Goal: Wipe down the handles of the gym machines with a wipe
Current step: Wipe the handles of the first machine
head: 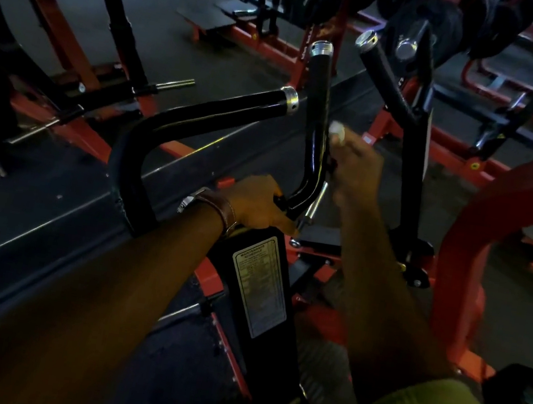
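Head view looks down both bare forearms at a black-and-red gym machine. The right hand (353,166) is blurred, with its fingers pinched around a small white wipe (337,132) that sits just beside the upright handle (317,105) — touching it or not, I cannot tell. The left hand (257,205), with a brown watch strap (222,210) on the wrist, grips the frame at the bend where that handle begins, fingers curled round it. Judging by this, the wiping is in the middle of one machine: the upright handle is being done, while the long side handle (223,109) and the far handle (385,77) show no sign either way — nothing tells wiped from unwiped. Other machines stand behind, apparently still to do.
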Tool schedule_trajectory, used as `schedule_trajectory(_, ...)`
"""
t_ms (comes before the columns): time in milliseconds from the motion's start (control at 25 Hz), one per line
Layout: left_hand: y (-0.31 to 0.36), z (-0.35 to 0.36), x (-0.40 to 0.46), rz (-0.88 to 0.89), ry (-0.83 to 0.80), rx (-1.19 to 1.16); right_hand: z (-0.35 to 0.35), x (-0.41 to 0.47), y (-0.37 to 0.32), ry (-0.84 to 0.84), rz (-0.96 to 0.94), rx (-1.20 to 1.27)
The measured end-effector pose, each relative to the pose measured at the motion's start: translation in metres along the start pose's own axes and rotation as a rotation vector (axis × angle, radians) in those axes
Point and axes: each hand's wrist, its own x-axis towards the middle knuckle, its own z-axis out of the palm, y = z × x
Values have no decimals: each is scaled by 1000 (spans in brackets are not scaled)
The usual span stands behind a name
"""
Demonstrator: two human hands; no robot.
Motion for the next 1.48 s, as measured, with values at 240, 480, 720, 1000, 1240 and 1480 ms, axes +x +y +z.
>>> schedule_trajectory(240, -3, 2, 5, 26, -21, 18, -5, -43, 15, 258, -536, -723)
schedule_trajectory(480, 2, 2, 6, -4, -38, 29, 18, -4, -16, 172, -793, -888)
schedule_trajectory(720, 0, 2, 2, -2, -21, -78, 34, -20, -14, -12, -656, -1325)
schedule_trajectory(1000, 0, 3, 7, -23, 16, -48, 47, 0, -25, 15, -739, -1222)
schedule_trajectory(1240, -3, 4, 8, 32, 21, -65, 23, -32, -9, -38, -676, -1201)
schedule_trajectory(1480, -1, 4, 6, 120, 56, -81, 6, -36, -12, -131, -756, -1083)
